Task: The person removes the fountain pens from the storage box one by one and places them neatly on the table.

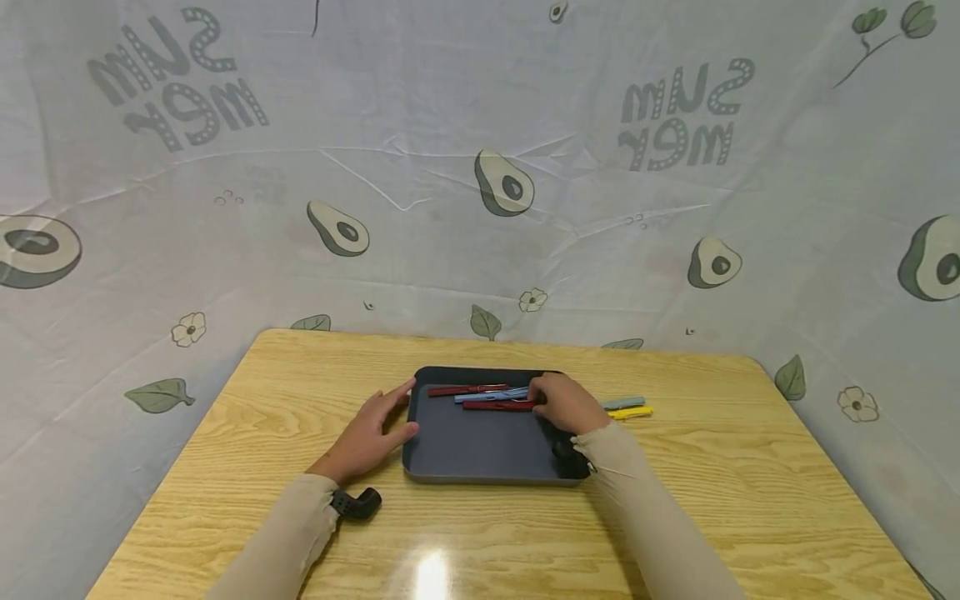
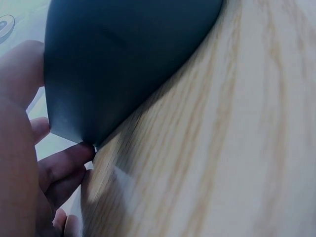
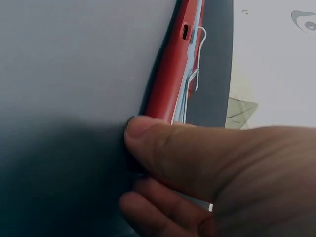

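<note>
The tabletop (image 1: 750,483) is wood-grained. From here I see the nearer dark-red pen (image 1: 491,406), glossy, its barrel slotted, in the far half of the gray tray (image 1: 472,454), its end pinched in my right grip (image 1: 566,404). A blue pen (image 1: 487,396) lies closer to the tray's far wall. My left grip (image 1: 363,437), fingers spread, touches the tray's left rim.

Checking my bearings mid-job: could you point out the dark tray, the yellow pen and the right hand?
Dark tray (image 1: 476,446): head view, bare floor.
Yellow pen (image 1: 632,412): head view, visible stretch of its barrel.
Right hand (image 1: 566,406): head view, back of the hand.
</note>
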{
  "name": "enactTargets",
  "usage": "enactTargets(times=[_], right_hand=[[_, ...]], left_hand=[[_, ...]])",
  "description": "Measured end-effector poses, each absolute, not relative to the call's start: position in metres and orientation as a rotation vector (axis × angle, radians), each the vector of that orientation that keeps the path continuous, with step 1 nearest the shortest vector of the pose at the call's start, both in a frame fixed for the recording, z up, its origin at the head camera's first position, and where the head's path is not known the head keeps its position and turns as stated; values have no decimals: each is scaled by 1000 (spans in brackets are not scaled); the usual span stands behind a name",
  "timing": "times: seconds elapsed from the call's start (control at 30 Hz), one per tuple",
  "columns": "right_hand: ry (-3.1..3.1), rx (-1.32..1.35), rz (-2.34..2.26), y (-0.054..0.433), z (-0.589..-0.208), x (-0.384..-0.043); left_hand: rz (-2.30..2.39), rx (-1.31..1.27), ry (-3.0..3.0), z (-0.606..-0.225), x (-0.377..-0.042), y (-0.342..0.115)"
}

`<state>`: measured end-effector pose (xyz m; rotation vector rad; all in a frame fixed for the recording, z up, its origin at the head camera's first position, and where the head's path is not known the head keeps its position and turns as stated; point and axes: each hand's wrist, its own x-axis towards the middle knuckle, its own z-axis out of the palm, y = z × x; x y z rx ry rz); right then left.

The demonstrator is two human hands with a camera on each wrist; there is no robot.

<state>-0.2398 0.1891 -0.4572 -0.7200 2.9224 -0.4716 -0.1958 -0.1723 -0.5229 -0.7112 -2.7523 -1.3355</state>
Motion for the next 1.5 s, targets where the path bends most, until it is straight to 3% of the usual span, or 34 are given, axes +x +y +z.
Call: enactTargets(times=[0.73,1.5], right_hand=[[2903,-805,-655,203,-455,-238],[2880,-703,-964,199,-458,-226]], left_hand=[[-1336,-695,-2757,-521,-198,-170],[-1312,-690,-2762,-520,-196,-168]])
